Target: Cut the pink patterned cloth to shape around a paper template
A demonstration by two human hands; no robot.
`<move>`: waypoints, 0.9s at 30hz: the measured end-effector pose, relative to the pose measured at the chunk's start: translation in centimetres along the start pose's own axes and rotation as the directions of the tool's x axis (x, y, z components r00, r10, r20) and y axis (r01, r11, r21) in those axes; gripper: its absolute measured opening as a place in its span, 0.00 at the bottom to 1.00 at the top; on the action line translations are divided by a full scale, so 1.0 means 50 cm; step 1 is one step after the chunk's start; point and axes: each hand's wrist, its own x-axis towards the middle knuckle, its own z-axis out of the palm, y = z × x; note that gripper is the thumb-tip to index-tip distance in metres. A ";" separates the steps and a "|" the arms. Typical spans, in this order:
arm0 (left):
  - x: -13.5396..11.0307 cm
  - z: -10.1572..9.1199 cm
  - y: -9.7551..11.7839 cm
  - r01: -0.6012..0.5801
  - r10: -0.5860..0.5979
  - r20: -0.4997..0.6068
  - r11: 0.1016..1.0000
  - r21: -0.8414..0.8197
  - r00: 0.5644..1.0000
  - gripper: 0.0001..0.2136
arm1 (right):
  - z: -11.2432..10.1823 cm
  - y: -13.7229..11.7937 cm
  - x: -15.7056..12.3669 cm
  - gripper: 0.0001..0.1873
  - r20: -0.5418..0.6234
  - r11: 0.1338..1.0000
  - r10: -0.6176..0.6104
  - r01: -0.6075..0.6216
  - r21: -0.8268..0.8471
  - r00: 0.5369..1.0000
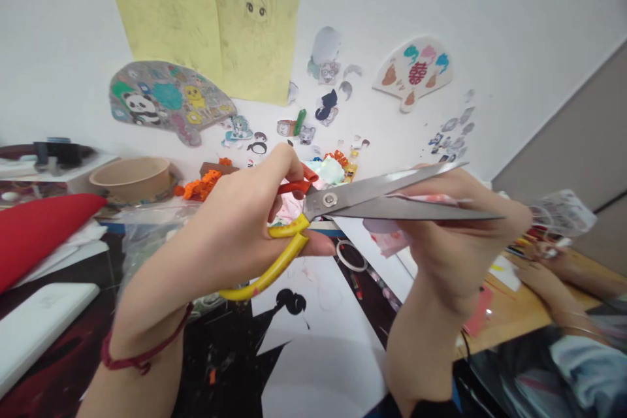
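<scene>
My left hand (245, 206) holds a pair of scissors (337, 198) with yellow and orange-red handles, fingers through the loops. Their blades are parted and point right, reaching across my right hand (453, 241). That hand pinches a small pink, patterned piece (392, 240), thin like cloth or paper, which lies by the blades. The blades hide part of it, so I cannot tell whether they touch it. Below both hands, white paper sheets (323, 359) lie on the black tabletop (210, 339), with a black shape (290, 302) on one.
Orange crinkled pieces (203, 186) and a tan bowl (130, 176) stand at the back left. A white slab-like box (46, 323) lies at the left. Another person's hand (536, 274) rests at a wooden table (519, 320) on the right. Behind is a wall with yellow drawings (255, 32).
</scene>
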 end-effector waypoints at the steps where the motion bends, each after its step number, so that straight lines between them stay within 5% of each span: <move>1: 0.000 0.000 0.000 -0.008 0.008 -0.008 1.000 0.002 1.000 0.26 | 0.000 -0.001 0.001 0.19 0.002 1.000 0.000 0.000 -0.009 1.000; 18: 0.007 0.002 0.006 0.014 -0.013 0.020 0.998 -0.056 1.000 0.23 | 0.001 -0.009 0.005 0.14 0.017 0.998 -0.031 0.032 -0.051 0.999; 27: 0.006 -0.009 0.017 0.086 -0.092 0.083 0.993 0.075 0.992 0.25 | 0.003 0.001 -0.003 0.12 -0.035 0.997 -0.058 0.056 -0.057 0.998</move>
